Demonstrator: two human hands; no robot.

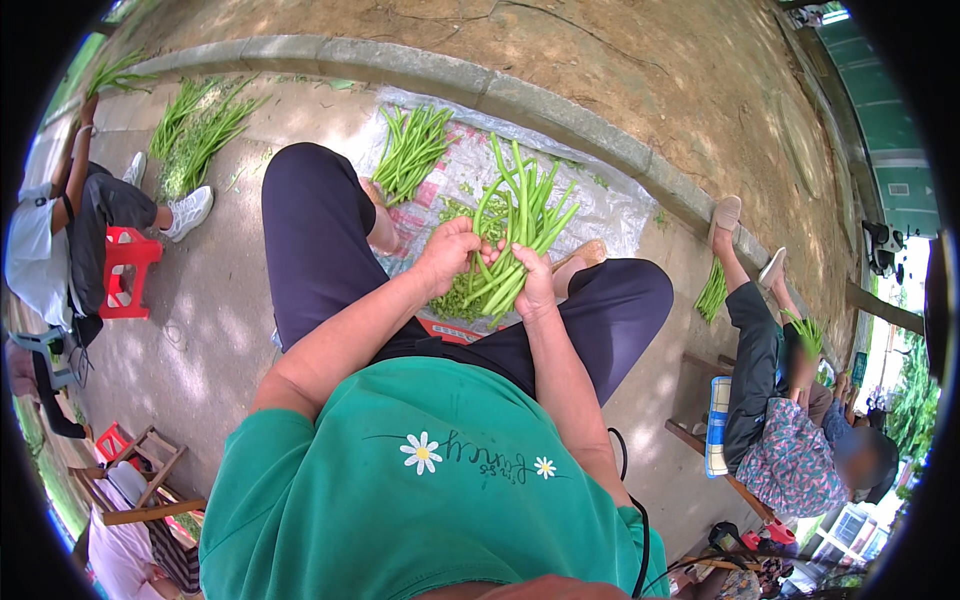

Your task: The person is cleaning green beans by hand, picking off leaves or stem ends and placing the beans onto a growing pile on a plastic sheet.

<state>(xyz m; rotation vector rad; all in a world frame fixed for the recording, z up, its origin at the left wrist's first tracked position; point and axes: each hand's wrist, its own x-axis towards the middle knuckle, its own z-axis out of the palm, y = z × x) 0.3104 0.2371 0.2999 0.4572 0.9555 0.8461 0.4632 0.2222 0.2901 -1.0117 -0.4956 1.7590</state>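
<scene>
My right hand (534, 281) grips a bunch of long green stalks (529, 217) near its lower ends, above my lap. The fingertips of my left hand (454, 251) pinch a stalk at the bunch's left side. Small green leafy bits (454, 304) lie beneath both hands, between my legs. Beyond my left foot, another bundle of green stalks (412, 154) rests on a plastic sheet (619, 214) with pink patches.
A concrete kerb (450, 79) curves beyond the sheet. More stalks (202, 135) lie at the upper left, near a person seated on a red plastic stool (131, 270). A person at right sits by a wooden chair (750, 499); stalks (711, 292) lie near their feet.
</scene>
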